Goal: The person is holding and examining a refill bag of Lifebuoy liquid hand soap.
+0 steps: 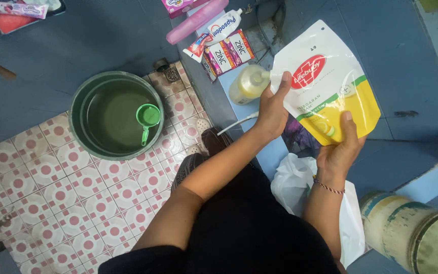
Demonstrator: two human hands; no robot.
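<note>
nearest the camera, black trousers (249, 223) fill the bottom middle, with both bare forearms reaching up and away from them. a white bag (292, 185) lies crumpled between the arms, and a worn metal can (416, 231) stands at lower right.

the right hand (338, 149), with a thin bracelet (329, 187) at the wrist, has its grip closed on the bottom edge of a pouch (325, 83), thumb laid flat on the yellow front, fingers hidden behind. the left hand (272, 106) pinches the pouch's left edge higher up, fingers curled around the side. the pouch is white above and yellow below, held in the air above the blue ledge (259, 147), its long axis slanting from the right hand up and left to the far top corner. so the pouch runs away from the right grip, and the left hand is the one nearer its top.

just beyond the left hand, touching or nearly touching the pouch's left edge, a pale yellow bottle (247, 83) lies or stands on the ledge; i cannot tell which. farther on are small sachets (229, 53), a tube (224, 25) and a pink case (196, 20).

off to the left, on the patterned tile floor (51, 203), a green basin (115, 115) holds water and a small green scoop (147, 117).
</note>
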